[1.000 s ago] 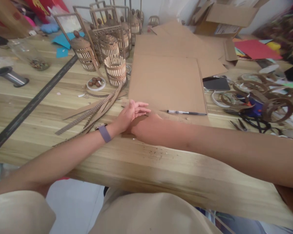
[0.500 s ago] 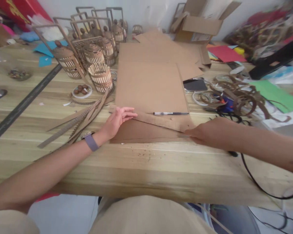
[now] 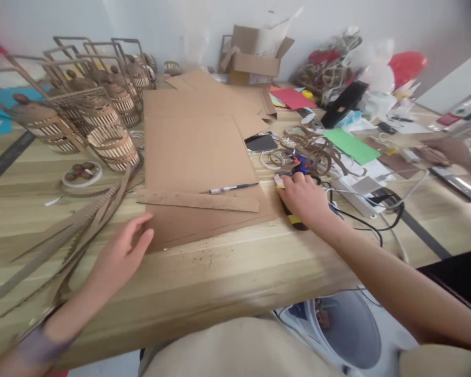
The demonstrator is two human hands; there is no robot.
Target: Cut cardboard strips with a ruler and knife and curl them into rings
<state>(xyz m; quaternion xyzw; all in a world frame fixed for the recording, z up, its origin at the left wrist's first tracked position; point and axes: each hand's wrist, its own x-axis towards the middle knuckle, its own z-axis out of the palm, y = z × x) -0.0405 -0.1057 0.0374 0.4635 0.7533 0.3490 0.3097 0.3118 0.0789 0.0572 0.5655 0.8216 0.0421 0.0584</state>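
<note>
My left hand point(image 3: 123, 251) hovers at the near left corner of the brown cardboard sheet point(image 3: 188, 157), its thumb and fingers apart and nothing between them. A narrow cardboard strip point(image 3: 200, 201) lies across the sheet, with a pen point(image 3: 233, 188) just beyond it. A drawn line runs along the sheet's near part. Right of the sheet, my right hand point(image 3: 304, 199) is closed over a black-and-yellow tool point(image 3: 297, 222); my fingers cover most of it, so its exact kind is hidden.
Small bamboo lantern-like baskets point(image 3: 113, 149) stand at the left, near a white dish point(image 3: 82, 174) of brown balls and long brown strips point(image 3: 90, 225). Coiled strips point(image 3: 317, 157), cables and a power strip point(image 3: 357, 193) lie right. Another person's hand point(image 3: 443, 149) is at far right.
My right hand has left the cardboard strip and moved right onto the black-and-yellow tool. My left hand has lifted off the strip and drawn back. The view has turned right.
</note>
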